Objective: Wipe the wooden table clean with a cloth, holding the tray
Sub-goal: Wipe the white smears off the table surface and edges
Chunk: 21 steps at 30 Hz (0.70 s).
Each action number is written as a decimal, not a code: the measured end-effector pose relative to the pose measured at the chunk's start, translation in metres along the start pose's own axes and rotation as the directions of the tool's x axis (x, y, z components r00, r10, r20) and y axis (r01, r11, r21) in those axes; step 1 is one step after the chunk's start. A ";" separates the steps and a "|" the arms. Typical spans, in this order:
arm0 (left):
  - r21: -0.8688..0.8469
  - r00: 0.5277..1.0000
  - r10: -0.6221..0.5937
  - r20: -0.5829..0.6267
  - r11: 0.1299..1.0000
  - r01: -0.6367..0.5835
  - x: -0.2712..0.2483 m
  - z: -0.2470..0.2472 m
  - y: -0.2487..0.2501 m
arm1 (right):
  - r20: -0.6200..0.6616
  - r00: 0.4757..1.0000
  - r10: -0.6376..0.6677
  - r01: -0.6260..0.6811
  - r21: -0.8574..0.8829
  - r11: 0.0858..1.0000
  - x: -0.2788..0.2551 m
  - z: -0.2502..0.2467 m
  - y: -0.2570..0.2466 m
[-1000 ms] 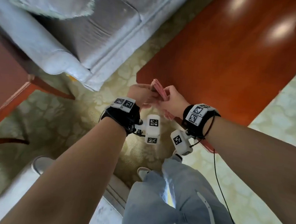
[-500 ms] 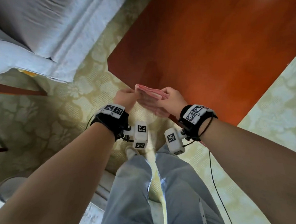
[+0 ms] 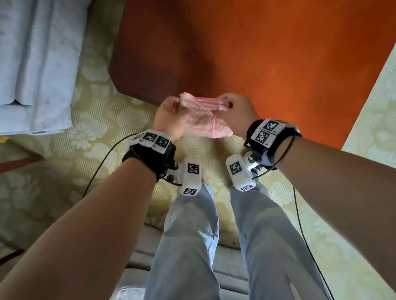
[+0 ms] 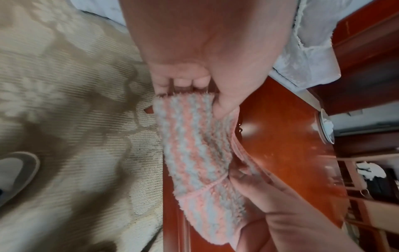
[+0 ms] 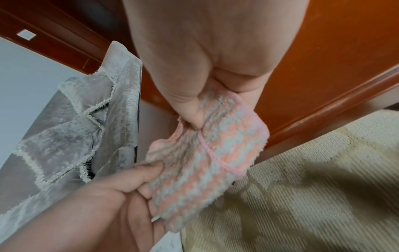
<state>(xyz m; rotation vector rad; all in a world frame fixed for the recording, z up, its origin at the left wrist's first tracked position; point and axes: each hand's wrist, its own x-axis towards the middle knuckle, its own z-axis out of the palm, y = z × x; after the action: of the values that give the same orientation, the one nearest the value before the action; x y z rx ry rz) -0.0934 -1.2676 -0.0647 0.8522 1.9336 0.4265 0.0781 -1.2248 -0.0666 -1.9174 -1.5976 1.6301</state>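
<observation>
Since earlier, pulled apart: fluffy pink-and-grey striped cloth (image 3: 200,117) pinched between left hand (image 3: 171,115) and right hand (image 3: 238,112) over glossy reddish wooden table (image 3: 258,48) edge. Unfolding; next, lowering onto tabletop.

No readable words, brands or numbers are seen. Only black-and-white square code markers are carried on the wrist bands (image 3: 154,140), beside the cloth (image 3: 200,117).

A broad bare stretch of desk (image 3: 258,48) lies ahead; a grey sofa (image 3: 30,51) stands close beside its left edge.
</observation>
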 end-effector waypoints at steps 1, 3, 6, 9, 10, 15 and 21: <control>0.012 0.999 0.041 -0.016 0.999 -0.041 0.005 0.000 -0.005 | -0.021 1.000 -0.002 0.002 0.009 1.000 0.003 0.004 0.002; 0.053 0.993 0.109 -0.037 0.993 -0.107 0.013 0.001 -0.014 | -0.057 0.998 -0.014 0.014 0.009 1.000 0.009 0.012 0.005; 0.100 0.986 0.154 -0.057 0.984 -0.148 0.026 0.001 -0.019 | -0.092 0.995 -0.046 0.045 -0.007 0.999 0.018 0.021 0.006; 0.120 0.975 0.198 -0.102 0.975 -0.186 0.041 -0.002 -0.020 | -0.125 0.988 -0.090 0.089 -0.010 0.996 0.031 0.027 0.002; 0.129 0.971 0.203 -0.123 0.974 -0.187 0.045 -0.002 -0.020 | -0.136 0.985 -0.106 0.104 -0.021 0.994 0.035 0.029 0.001; 0.166 0.967 0.216 -0.137 0.967 -0.193 0.062 0.000 -0.018 | -0.262 0.934 -0.241 0.188 -0.213 0.959 0.047 0.034 0.005; 0.449 0.889 0.402 -0.218 0.850 -0.274 0.054 0.000 -0.026 | -0.171 0.891 -0.420 0.259 -0.567 0.782 0.025 0.050 0.014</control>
<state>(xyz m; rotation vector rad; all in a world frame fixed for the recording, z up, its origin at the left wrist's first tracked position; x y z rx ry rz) -0.1205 -1.2468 -0.1142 1.4982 2.2000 0.3846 0.0429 -1.2350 -0.1115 -1.8064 -2.2603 0.7585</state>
